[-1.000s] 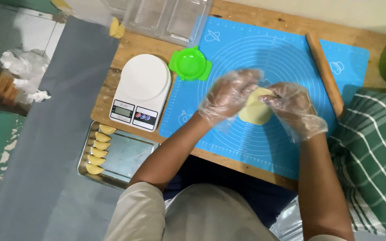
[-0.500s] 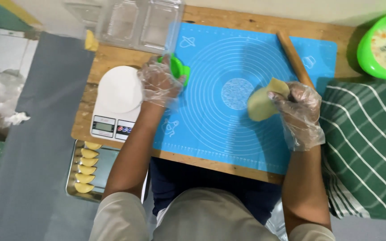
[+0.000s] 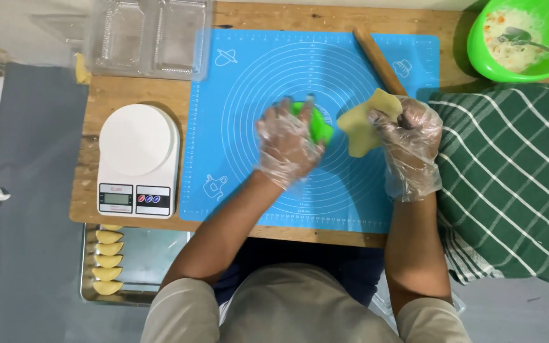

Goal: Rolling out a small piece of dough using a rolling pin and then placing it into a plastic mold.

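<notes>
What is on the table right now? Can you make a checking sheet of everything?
Surface: wooden table with a blue baking mat laid on it.
Job's things: flat piece of yellow dough; green plastic mould on the mat.
Clutter: white kitchen scale, wooden rolling pin, clear plastic boxes, green bowl of filling with a spoon, green striped cloth, metal tray with folded pastries.
Grippers: left hand in a clear glove rests on the mould; right hand, also gloved, holds the dough.
Cables: nothing seen.
Surroundings: grey floor.
</notes>
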